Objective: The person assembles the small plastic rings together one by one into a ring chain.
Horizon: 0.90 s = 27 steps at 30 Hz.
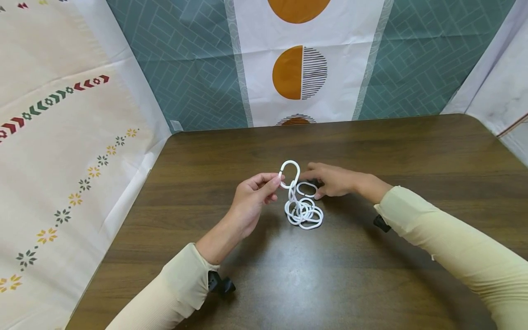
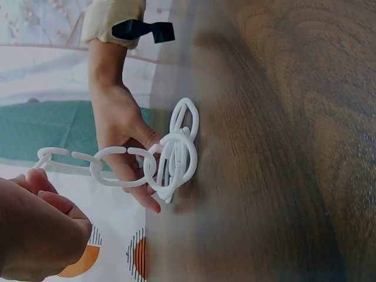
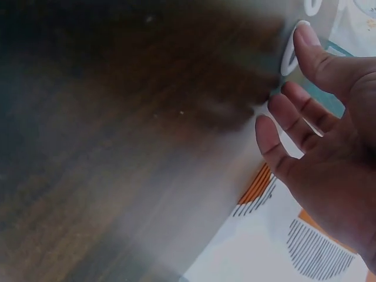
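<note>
My left hand (image 1: 252, 200) pinches the top link of a chain of white C-shaped plastic rings, like shower curtain rings (image 1: 290, 162). From that link the chain hangs down to a heap of linked rings (image 1: 303, 211) on the table. Gaps show in several of the links (image 2: 120, 183) in the left wrist view. Behind the chain, my right hand (image 1: 336, 179) reaches low over the table with its fingers spread around a separate-looking oval ring (image 1: 306, 183). Its thumb lies at that ring's near end; whether it touches is hard to tell.
A brown wood-grain table (image 1: 350, 275) lies under both hands. Behind it hangs a teal and white cloth (image 1: 198, 82) with orange circles. A cream patterned cloth (image 1: 53, 151) hangs at the left. Black straps (image 1: 220, 283) sit at the wrists.
</note>
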Available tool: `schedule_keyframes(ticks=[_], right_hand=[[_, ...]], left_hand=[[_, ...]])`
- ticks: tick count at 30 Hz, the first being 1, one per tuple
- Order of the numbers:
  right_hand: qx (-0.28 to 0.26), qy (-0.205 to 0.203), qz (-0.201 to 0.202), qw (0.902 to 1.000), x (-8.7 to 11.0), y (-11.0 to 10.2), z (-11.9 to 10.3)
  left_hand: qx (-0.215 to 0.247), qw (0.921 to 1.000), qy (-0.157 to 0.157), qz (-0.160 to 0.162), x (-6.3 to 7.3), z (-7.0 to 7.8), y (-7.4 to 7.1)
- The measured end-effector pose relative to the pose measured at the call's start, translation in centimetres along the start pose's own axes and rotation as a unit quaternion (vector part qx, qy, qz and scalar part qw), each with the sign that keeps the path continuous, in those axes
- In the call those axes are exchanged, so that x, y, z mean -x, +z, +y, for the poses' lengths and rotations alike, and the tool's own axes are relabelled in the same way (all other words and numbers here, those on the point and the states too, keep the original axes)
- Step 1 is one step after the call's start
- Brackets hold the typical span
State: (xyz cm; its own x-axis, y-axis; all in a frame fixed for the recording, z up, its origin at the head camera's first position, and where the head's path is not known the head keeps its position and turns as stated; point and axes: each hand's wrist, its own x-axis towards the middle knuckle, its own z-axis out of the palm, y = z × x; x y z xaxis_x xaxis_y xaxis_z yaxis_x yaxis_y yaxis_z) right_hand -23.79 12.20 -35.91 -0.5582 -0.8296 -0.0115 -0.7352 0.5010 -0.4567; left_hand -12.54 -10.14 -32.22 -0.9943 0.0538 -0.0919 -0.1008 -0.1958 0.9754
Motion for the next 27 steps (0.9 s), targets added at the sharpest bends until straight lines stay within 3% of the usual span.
schedule_keyframes(ticks=[5,17,27], right_hand=[[0.026,0.005,-0.004,0.9996,0.02,0.32,-0.02],[0.025,0.042,0.019,0.9986,0.21,0.89,-0.40],[0.090,0.043,0.035,0.9944,0.76,0.44,-0.96]], left_hand=[[-0.002,1.0000,-0.001,-0.001,0.00,0.02,-0.01],[0.002,1.0000,-0.003,0.000,0.10,0.14,0.09],[-0.006,1.0000,-0.006,-0.002,0.15,0.09,0.04]])
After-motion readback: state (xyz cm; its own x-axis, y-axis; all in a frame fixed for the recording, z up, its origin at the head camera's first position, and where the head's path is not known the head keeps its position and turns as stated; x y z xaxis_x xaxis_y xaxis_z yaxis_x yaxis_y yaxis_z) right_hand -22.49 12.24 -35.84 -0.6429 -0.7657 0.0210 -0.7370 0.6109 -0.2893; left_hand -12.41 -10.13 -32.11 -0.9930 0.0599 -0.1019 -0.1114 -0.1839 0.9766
